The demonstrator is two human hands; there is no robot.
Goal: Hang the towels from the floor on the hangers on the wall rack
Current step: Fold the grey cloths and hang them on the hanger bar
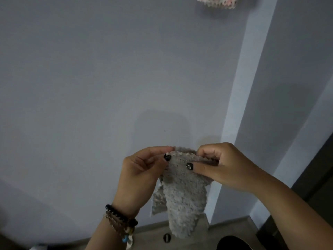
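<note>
A fluffy grey towel (183, 193) hangs in front of me, held up by its top edge against the pale wall. My left hand (142, 170) pinches the towel's upper left corner between thumb and fingers. My right hand (221, 165) pinches the upper right part, thumb on the front of the cloth. The towel's lower end dangles down to just above the floor line. At the top edge of the view hangs the bottom of a light patterned towel (217, 1); whatever it hangs from is out of view.
The plain wall (108, 87) fills most of the view, with a corner ridge (241, 105) running down at the right. A dark door or frame (317, 177) stands at far right. On the floor (234, 226) lie a small round dark thing (167, 237) and a black object (232, 243).
</note>
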